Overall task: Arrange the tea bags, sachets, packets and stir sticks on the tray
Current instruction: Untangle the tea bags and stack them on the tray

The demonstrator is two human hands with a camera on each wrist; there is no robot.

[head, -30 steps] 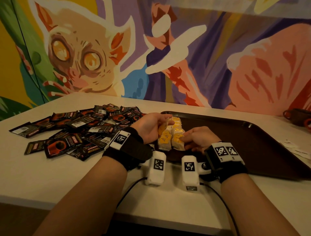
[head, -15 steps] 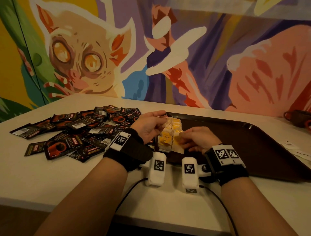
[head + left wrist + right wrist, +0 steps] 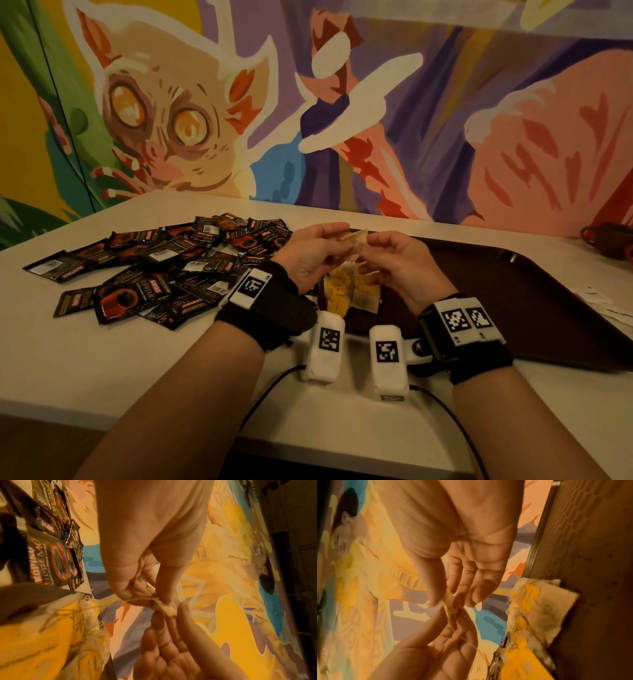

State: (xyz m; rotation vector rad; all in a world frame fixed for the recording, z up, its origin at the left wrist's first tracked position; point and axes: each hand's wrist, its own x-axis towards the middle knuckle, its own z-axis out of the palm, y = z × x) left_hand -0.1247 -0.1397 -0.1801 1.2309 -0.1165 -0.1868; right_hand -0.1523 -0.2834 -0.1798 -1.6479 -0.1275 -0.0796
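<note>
Above the tray's near-left corner, both hands have come up off the pile of tea bags [image 3: 352,291] and now share one tea bag [image 3: 354,241] in the air between them. A second ago they were low, pressing and squaring the yellow-tagged bags on the tray [image 3: 513,274]; half a second ago the left hand was already lifting. Now the left hand [image 3: 311,253] pinches one end of the pale bag between thumb and forefinger, and the right hand [image 3: 400,263] pinches the other end, its remaining fingers loosely spread. In the left wrist view a thin string [image 3: 137,599] runs from the pinch, so this bag looks tangled with its neighbours by the thread.

The rest of the tea bags lie in a loose heap at the tray's near-left corner, just under the hands. The dark coffee sachets [image 3: 164,274] are heaped on the bench [image 3: 137,370] beside the tray's left edge, none of them on the tray.

My reading: the squaring has paused to free or straighten a single bag, so the tea-bag group is not finished and the sachets have yet to be started. No stir sticks are visible.
</note>
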